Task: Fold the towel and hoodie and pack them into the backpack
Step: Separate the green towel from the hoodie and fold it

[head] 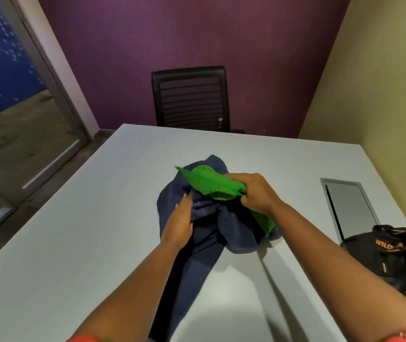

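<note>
A crumpled navy hoodie (197,243) lies in a heap on the middle of the white table (73,243), one part trailing toward the near edge. A bright green towel (206,180) is bunched on top of it. My right hand (253,191) grips the towel, fingers curled round its right end. My left hand (179,220) rests with straight fingers on the hoodie's left side. The black backpack (394,255) with orange lettering sits at the table's right edge, partly cut off by the frame.
A black office chair (190,97) stands behind the table's far edge. A grey cable hatch (349,208) is set into the table on the right, just beyond the backpack. A glass door is at the left, walls close by.
</note>
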The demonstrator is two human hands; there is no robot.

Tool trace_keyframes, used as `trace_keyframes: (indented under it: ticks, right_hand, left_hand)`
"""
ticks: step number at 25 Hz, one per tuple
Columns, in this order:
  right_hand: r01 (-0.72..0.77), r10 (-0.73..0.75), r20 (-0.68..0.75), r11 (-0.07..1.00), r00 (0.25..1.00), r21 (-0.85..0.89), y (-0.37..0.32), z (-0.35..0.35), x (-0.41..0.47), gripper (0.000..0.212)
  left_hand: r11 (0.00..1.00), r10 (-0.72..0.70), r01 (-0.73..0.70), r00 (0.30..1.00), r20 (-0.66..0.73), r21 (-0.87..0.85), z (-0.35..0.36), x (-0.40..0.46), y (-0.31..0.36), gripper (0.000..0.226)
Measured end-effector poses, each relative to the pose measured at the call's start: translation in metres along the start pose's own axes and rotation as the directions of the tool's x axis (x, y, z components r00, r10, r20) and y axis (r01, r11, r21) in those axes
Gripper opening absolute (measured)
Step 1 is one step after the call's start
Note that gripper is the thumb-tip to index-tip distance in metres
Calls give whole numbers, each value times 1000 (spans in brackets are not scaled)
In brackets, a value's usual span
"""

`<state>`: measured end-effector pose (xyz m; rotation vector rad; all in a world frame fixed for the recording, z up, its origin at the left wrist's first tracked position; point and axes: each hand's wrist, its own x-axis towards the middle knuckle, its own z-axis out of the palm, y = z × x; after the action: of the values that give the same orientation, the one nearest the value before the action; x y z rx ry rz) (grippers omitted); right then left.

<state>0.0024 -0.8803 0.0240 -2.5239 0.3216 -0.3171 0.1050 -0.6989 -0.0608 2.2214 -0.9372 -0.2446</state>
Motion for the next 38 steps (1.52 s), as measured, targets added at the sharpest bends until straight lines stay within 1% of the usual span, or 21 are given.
trace_keyframes:
  ticks: [2,4,6,8,10,11,12,13,14,15,16,17,19,21,22,25,28,31,33,36,38]
  right_hand:
    - [23,37,317,983,948,-182,-7,9,-5,64]
    - [24,134,564,964,815,-264,-17,23,-13,86]
    - [-40,224,702,962,676,-268,-24,37,-24,104]
    - [-51,280,785,951,553,-304,-26,55,-35,115]
    - [-69,325,834,941,445,-330,-28,66,-44,109]
    - [-155,309,841,951,444,-268,-29,67,-46,96]
    - [-274,288,804,948,520,-162,-31,65,-45,81]
    - [-360,285,687,932,668,-36,-33,62,-43,68]
    - [-371,302,492,928,817,46,-34,59,-41,57]
    - [-320,293,292,946,910,47,-34,59,-39,54]
    - [-250,246,198,968,949,-7,-32,61,-38,62]
    - [-184,196,217,980,956,-74,-32,67,-37,79]
    - [-163,226,393,969,891,-188,-31,90,-41,100]
    - [-188,293,466,947,835,-259,-26,110,-46,102]
    - [-195,320,477,936,818,-294,-22,117,-50,101]
    - [-192,360,488,913,795,-361,-12,131,-58,101]
    - [-188,355,490,915,796,-357,-10,132,-57,101]
    - [-199,361,505,917,784,-347,-6,131,-51,103]
    - [-190,360,507,915,783,-356,-7,132,-51,103]
    - [-150,342,497,911,798,-385,-8,136,-55,100]
    - [-177,291,493,948,820,-264,-4,134,-58,94]
  left_hand:
    - [993,74,-85,990,121,85,9,-12,-24,72]
    - [964,31,-95,968,251,247,10,-21,-42,68]
    - [909,-6,-141,936,352,392,7,-28,-52,68]
    - [864,-13,-199,910,415,462,4,-36,-57,71]
    - [858,-1,-216,907,422,466,1,-46,-62,71]
    - [883,-10,-174,922,388,437,1,-52,-67,73]
    - [913,-60,-85,939,338,398,3,-60,-71,76]
    - [937,-147,43,949,278,346,5,-69,-74,80]
    - [945,-237,170,945,225,280,7,-76,-80,80]
    - [942,-314,280,930,189,188,9,-80,-85,77]
    - [927,-375,364,910,175,91,11,-82,-87,74]
    - [915,-399,404,903,157,4,14,-84,-89,72]
    - [894,-426,436,898,105,-104,15,-87,-81,73]
    - [850,-512,511,858,28,-127,13,-90,-76,71]
    - [814,-577,576,817,9,-81,12,-92,-75,65]
    - [758,-651,645,757,53,95,3,-102,-75,12]
    - [708,-706,706,708,-21,-13,-21,-86,-67,41]
    - [755,-656,653,752,-67,-59,-54,-51,-46,29]
    - [774,-632,633,772,-71,-5,-55,-42,-33,21]
    - [843,-499,525,845,-189,121,-28,-54,-9,38]
    - [935,-271,293,954,-132,200,-1,-59,1,54]
